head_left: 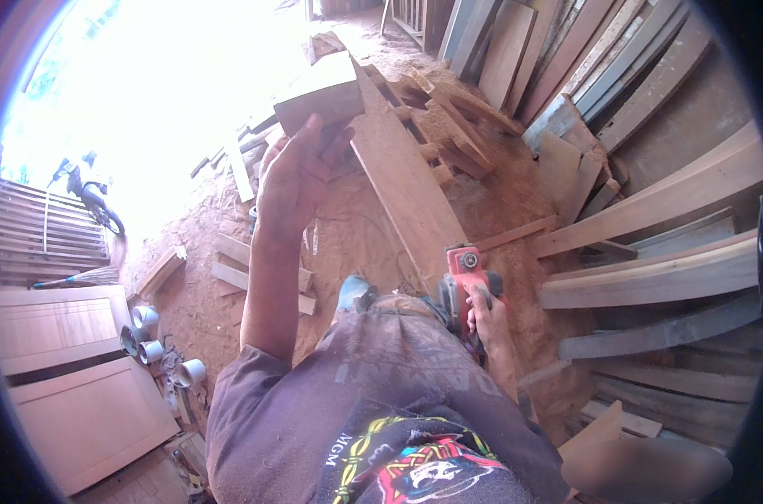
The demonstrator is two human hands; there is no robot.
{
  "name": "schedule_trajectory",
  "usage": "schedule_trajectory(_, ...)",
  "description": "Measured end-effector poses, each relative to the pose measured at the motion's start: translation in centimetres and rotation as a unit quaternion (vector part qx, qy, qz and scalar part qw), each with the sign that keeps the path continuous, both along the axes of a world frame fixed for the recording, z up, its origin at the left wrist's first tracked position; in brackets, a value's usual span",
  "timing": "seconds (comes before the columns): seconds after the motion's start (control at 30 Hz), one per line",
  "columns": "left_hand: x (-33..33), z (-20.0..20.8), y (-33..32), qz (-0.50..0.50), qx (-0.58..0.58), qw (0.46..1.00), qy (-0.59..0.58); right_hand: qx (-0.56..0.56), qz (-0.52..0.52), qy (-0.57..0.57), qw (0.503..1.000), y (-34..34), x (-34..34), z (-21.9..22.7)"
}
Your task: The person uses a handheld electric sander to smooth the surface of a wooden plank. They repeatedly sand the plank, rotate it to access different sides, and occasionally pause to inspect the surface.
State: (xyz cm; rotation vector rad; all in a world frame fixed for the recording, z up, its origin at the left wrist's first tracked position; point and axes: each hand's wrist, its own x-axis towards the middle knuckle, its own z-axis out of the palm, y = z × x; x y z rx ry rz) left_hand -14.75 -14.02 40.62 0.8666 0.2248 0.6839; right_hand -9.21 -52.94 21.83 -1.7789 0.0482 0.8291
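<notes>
My left hand (pixel 297 168) is raised ahead of me, its fingers closed round the underside of a pale, thick wooden block (pixel 322 99). Beside the block a long wooden board (pixel 406 181) slopes down towards my right hand; whether the two are one piece I cannot tell. Low on the right, my right hand (pixel 486 315) grips the handle of a red electric hand planer (pixel 469 277) with a round knob on its front. The planer sits close to the board's lower end; contact between them is unclear.
Rough offcuts (pixel 448 126) are piled ahead on the sawdust-covered ground (pixel 348 244). Long curved planks (pixel 650 286) are stacked along the right. To the left lie wooden panels (pixel 79 420), several white cups (pixel 191 372) and short wood pieces (pixel 159 270). A motorbike (pixel 91 193) stands farther off.
</notes>
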Motion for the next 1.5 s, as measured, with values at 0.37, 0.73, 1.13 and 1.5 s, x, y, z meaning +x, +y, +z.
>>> schedule_trajectory(0.37, 1.7, 0.5, -2.3, -0.026, 0.000, 0.999, -0.018, -0.004, 0.007, -0.003, 1.000, -0.2, 0.3, -0.4)
schedule_trajectory(0.73, 2.7, 0.5, -1.9, -0.022, -0.007, 1.000, -0.020, -0.007, 0.010, -0.006, 1.000, 0.0, 0.4, -0.4)
schedule_trajectory(1.13, 6.1, 0.1, -3.5, -0.049, 0.011, 0.997, -0.052, -0.010, 0.011, 0.000, 1.000, -0.1, 0.3, -0.5)
schedule_trajectory(1.5, 6.3, 0.8, -3.2, -0.028, 0.013, 0.999, -0.017, -0.006, 0.009, -0.016, 1.000, 0.1, 0.0, -0.1)
